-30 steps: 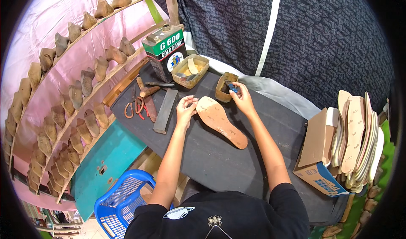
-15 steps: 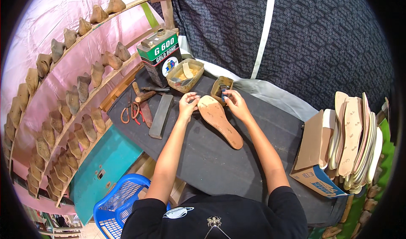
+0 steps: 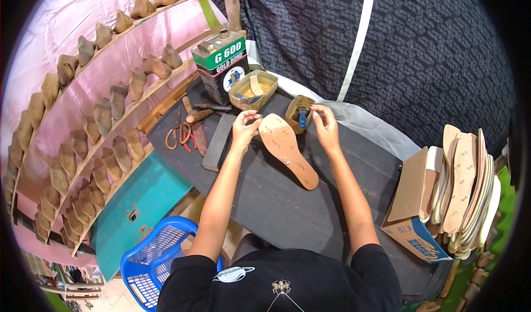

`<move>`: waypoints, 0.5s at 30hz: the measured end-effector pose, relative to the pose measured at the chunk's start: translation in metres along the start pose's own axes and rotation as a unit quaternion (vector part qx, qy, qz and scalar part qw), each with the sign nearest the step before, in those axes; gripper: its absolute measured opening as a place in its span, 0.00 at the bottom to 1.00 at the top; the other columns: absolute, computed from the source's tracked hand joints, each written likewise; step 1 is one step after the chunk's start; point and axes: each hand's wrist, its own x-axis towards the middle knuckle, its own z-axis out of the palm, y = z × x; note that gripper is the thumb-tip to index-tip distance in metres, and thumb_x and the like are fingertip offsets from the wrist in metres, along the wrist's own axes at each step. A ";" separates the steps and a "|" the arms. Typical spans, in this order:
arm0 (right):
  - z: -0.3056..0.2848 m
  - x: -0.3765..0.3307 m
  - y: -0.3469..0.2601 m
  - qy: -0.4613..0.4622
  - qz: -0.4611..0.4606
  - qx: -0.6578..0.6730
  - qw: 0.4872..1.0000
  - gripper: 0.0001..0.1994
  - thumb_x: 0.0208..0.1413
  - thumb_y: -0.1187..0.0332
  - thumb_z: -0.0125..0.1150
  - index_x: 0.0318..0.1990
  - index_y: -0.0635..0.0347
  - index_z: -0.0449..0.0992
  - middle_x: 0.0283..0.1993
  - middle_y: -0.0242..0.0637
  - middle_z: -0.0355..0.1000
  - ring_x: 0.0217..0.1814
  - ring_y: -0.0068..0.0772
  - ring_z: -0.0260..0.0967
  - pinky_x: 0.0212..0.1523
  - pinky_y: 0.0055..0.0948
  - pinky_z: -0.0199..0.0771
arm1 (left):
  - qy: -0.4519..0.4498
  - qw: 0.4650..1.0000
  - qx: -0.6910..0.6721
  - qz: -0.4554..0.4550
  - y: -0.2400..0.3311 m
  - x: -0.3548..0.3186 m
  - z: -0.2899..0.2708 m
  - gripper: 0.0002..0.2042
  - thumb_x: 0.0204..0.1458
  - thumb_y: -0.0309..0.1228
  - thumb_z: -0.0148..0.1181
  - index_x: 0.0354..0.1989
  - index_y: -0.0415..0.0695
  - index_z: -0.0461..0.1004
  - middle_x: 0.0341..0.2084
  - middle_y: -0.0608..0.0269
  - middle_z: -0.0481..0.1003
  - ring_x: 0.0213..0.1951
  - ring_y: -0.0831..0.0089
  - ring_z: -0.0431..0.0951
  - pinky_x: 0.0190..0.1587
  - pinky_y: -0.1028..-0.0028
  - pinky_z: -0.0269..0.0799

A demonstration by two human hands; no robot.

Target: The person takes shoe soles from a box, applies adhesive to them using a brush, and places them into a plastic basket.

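A tan insole [image 3: 289, 150], shaped like a shoe sole with dark marks, slants over the dark table. My left hand [image 3: 245, 130] pinches its wide end at the left edge. My right hand [image 3: 326, 130] is at the right side of a small, stained tub [image 3: 294, 105], fingertips close to the rim. Its thumb and fingers are apart with nothing seen between them; whether they touch the rim is unclear. Inside the tub stands a blue-handled tool [image 3: 302, 118], its lower end hidden.
Behind sit a larger tub [image 3: 267, 95] of yellowish paste and a metal can [image 3: 222, 66]. At left lie a grey flat block [image 3: 219, 142], a hammer [image 3: 197, 114] and orange-handled scissors [image 3: 172, 137]. Wooden shoe lasts [image 3: 118, 102] line the shelves. A cardboard box [image 3: 410, 185] holds stacked insoles [image 3: 460, 185].
My right hand has come off the blue-handled tool and shifted to the tub's right side. The left hand keeps the insole. The whole view has shifted slightly.
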 end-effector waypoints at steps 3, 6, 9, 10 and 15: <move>0.007 0.007 -0.017 0.043 0.035 0.070 0.996 0.07 0.52 0.72 0.48 0.33 0.64 0.71 0.32 0.28 0.68 0.32 0.15 0.62 0.32 0.15 0.62 | -0.011 0.999 0.034 0.028 0.031 -0.004 -0.007 0.14 0.43 0.23 0.58 0.39 0.44 0.64 0.34 0.67 0.69 0.34 0.81 0.71 0.30 0.81 0.71; 0.018 0.016 -0.044 0.038 0.045 0.128 0.990 0.08 0.53 0.71 0.48 0.33 0.66 0.71 0.30 0.30 0.69 0.31 0.15 0.63 0.34 0.16 0.63 | -0.057 0.996 0.023 0.064 0.068 -0.009 -0.015 0.14 0.43 0.23 0.57 0.39 0.43 0.64 0.35 0.66 0.68 0.33 0.81 0.72 0.32 0.81 0.72; 0.035 0.020 -0.066 -0.101 0.126 0.201 0.966 0.09 0.53 0.70 0.49 0.35 0.67 0.71 0.32 0.32 0.70 0.32 0.16 0.64 0.34 0.16 0.64 | -0.070 0.995 0.046 0.058 0.114 -0.027 -0.024 0.14 0.43 0.23 0.58 0.39 0.42 0.64 0.36 0.65 0.68 0.33 0.80 0.73 0.31 0.81 0.71; 0.045 0.022 -0.076 -0.192 0.166 0.261 0.931 0.10 0.53 0.70 0.49 0.36 0.67 0.72 0.32 0.33 0.70 0.33 0.17 0.65 0.34 0.16 0.64 | -0.076 0.993 0.057 0.065 0.128 -0.032 -0.031 0.14 0.42 0.23 0.58 0.39 0.42 0.65 0.35 0.64 0.68 0.32 0.80 0.73 0.30 0.82 0.71; 0.108 0.001 -0.128 -0.353 0.274 0.307 0.840 0.13 0.51 0.64 0.52 0.37 0.65 0.71 0.33 0.32 0.70 0.32 0.18 0.66 0.35 0.17 0.67 | -0.107 0.983 0.129 0.074 0.179 -0.080 -0.071 0.12 0.43 0.23 0.57 0.37 0.41 0.66 0.36 0.65 0.68 0.32 0.82 0.72 0.32 0.83 0.69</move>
